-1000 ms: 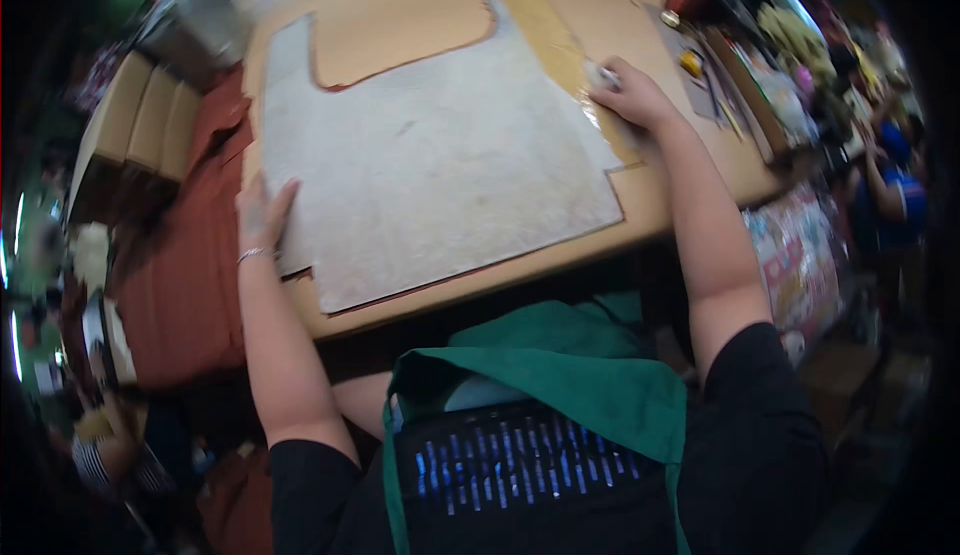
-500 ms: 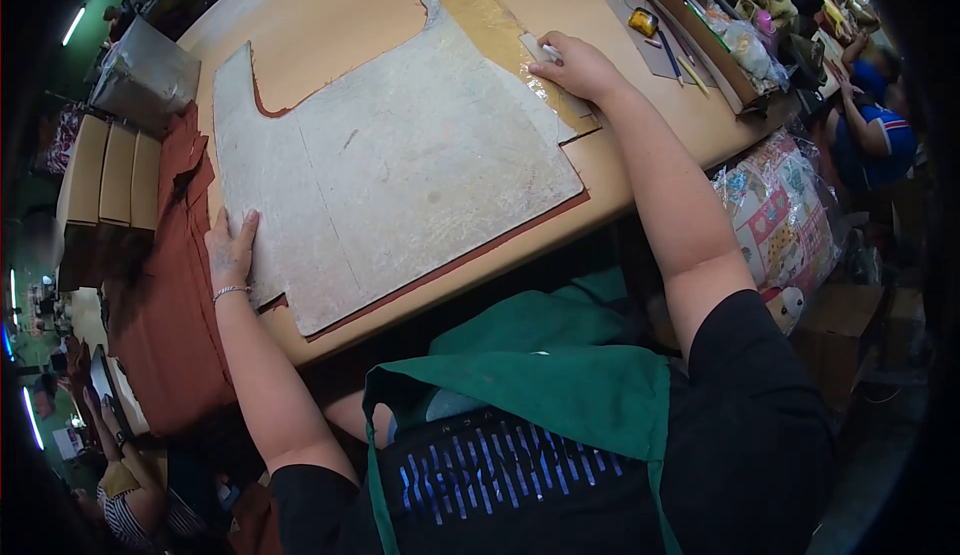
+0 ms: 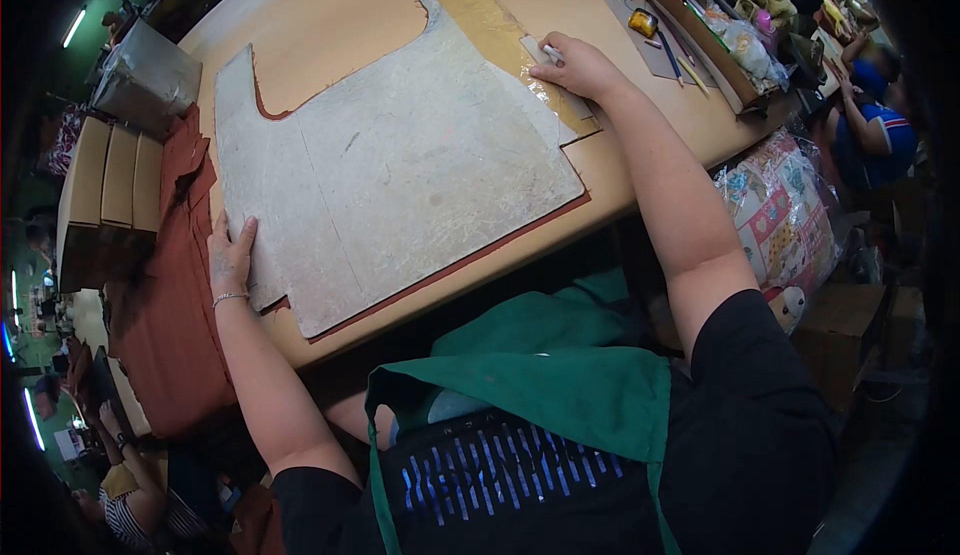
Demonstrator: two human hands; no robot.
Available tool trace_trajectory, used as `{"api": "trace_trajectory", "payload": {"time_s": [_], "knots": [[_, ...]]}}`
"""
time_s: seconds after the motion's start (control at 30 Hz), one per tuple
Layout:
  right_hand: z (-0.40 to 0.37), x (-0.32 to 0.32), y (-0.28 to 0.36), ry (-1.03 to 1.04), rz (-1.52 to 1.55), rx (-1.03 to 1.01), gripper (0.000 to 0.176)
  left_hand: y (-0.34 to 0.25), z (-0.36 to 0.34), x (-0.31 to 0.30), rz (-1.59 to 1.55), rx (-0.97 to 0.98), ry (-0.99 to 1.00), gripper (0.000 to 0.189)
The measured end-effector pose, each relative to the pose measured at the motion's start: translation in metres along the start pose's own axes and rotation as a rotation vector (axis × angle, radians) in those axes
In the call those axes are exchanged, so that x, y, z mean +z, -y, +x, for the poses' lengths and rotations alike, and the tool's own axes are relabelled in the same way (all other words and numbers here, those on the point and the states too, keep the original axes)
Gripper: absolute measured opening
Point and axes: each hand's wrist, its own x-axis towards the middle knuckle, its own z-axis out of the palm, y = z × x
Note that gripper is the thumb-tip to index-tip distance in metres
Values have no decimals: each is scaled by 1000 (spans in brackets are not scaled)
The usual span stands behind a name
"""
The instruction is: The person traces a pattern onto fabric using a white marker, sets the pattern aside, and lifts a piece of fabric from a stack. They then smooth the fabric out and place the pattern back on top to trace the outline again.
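A large grey-white pattern template (image 3: 400, 165) with a yellow taped strip (image 3: 480, 10) lies flat on the table. Reddish-brown fabric (image 3: 460, 245) shows from under its edges. My left hand (image 3: 231, 260) rests at the template's left edge, thumb and fingers apart. On the right side, my right hand (image 3: 583, 67) pinches a short white stick (image 3: 552, 54) that looks like chalk, beside the yellow strip. Its tip and the fingers' undersides are partly hidden.
Stacked reddish-brown cloth (image 3: 165, 345) hangs over the table's left edge near cardboard boxes (image 3: 105, 175). At right are pencils (image 3: 670, 55), a yellow-capped jar (image 3: 643, 22), a long box of supplies (image 3: 710, 45) and a plastic-wrapped bundle (image 3: 780, 205). Other people sit far left and right.
My left hand has shifted very slightly along the template's edge. My right hand and the template stay practically where they were.
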Motion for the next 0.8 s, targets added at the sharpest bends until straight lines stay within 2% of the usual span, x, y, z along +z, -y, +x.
{"api": "trace_trajectory", "payload": {"time_s": [0.13,0.33,0.53,0.67,0.8], "knots": [[-1,-1,-1,1,4,-8,47,-7,-7,-5,-309,-145,64,52],[-1,-1,1,-3,26,16,47,-3,-10,-7,-536,-293,-16,33],[-1,-1,1,-20,52,57,45,0,-10,-10,-549,-314,-17,34],[-2,-2,0,-29,74,57,40,-15,-20,-11,-590,-231,27,39],[2,-1,-17,-18,307,82,30,-16,-20,-11,-584,-215,76,41]]}}
